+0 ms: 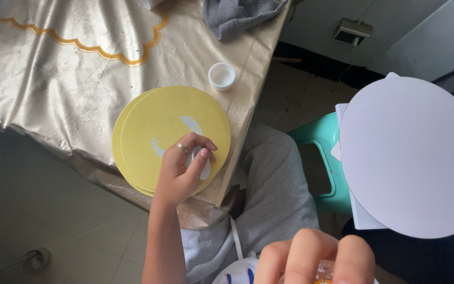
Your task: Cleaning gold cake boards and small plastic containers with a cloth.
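Directly under left grip [185, 163]: yellow disc [153, 126]

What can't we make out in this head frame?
- Head view: the small white piece on the yellow disc is mostly covered by the left hand.
- The item in the right hand is cut off by the bottom edge.
- White cup: contents too small to tell.

Head cam only, looks steeply down, close over table [53, 79] edge & lap.
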